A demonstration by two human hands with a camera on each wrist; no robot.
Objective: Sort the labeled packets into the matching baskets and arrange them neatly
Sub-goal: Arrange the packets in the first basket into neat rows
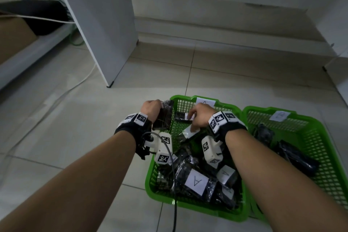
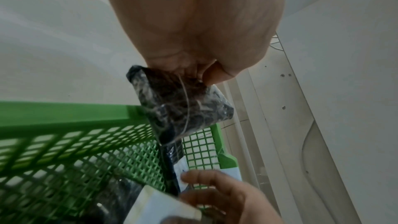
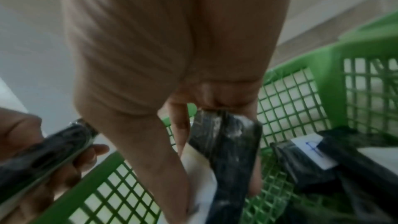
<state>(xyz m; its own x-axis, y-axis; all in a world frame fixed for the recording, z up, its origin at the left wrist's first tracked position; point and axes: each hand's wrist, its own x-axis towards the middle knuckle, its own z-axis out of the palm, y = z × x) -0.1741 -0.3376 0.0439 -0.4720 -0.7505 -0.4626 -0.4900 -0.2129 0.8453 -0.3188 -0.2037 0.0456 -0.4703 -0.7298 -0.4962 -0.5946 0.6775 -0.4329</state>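
Observation:
Two green mesh baskets sit side by side on the floor. The left basket carries an "A" tag on its far wall and holds several black packets with white "A" labels. My left hand grips a dark plastic-wrapped packet over the basket's far left corner; the same packet shows in the left wrist view. My right hand reaches into the basket's far end and holds a black packet with a white label. The right basket holds a few black packets.
A white cabinet panel stands on the tiled floor beyond the baskets to the left. A white cable trails across the floor on the left. A low white step runs along the back. A black cord hangs from my left wrist camera.

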